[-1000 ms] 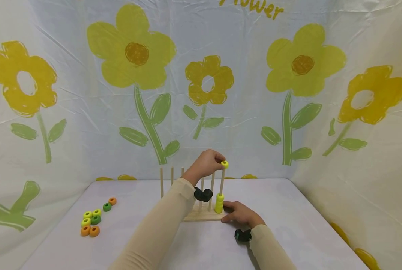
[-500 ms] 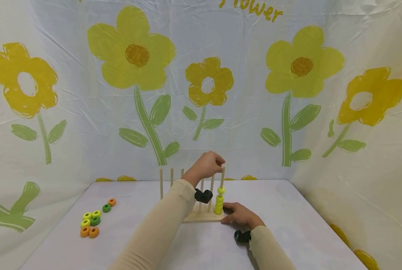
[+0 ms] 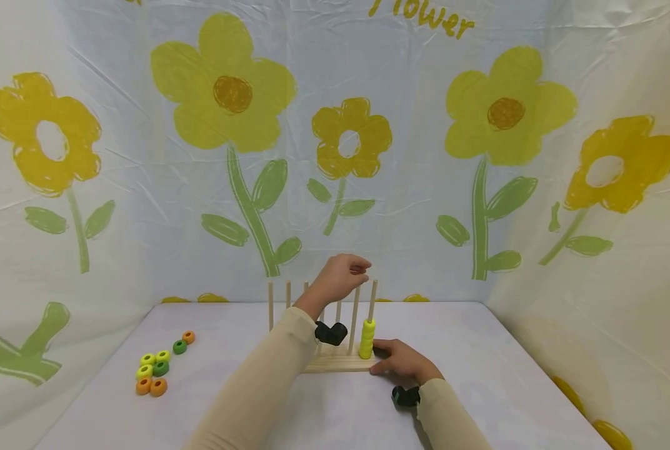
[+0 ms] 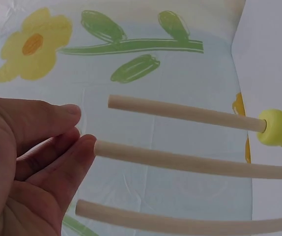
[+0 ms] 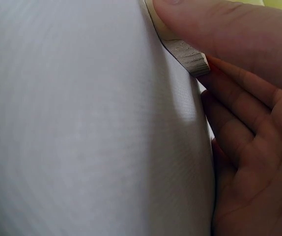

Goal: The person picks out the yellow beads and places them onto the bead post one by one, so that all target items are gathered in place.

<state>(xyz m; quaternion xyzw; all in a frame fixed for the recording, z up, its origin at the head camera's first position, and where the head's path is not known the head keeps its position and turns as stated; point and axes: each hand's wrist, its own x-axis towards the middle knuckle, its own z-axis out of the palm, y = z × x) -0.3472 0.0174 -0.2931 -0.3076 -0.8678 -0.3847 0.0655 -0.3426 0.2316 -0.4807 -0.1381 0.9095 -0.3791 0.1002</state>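
Note:
A wooden peg stand [image 3: 335,362] bears a row of upright pegs. On its rightmost peg [image 3: 374,294] sits a stack of yellow beads [image 3: 367,339]; two of these yellow beads [image 4: 276,129] show in the left wrist view. My left hand [image 3: 342,275] hovers by the peg tops with nothing in it. Seen from the left wrist, its thumb and fingertips [image 4: 72,115] are slightly apart, one finger close to or touching a bare peg [image 4: 180,162]. My right hand [image 3: 404,361] grips the right end of the base, thumb on the near side, and this wooden end [image 5: 190,59] shows between thumb and fingers.
Loose yellow, green and orange beads [image 3: 158,387] lie at the left of the white table [image 3: 104,412]. A flower-printed cloth [image 3: 408,237] hangs behind and at both sides. Each wrist wears a black camera [image 3: 330,334].
My left hand let go of a yellow bead at the top of the rightmost peg. The bead slid down onto the stack, and the hand shifted left. My right hand stayed on the base.

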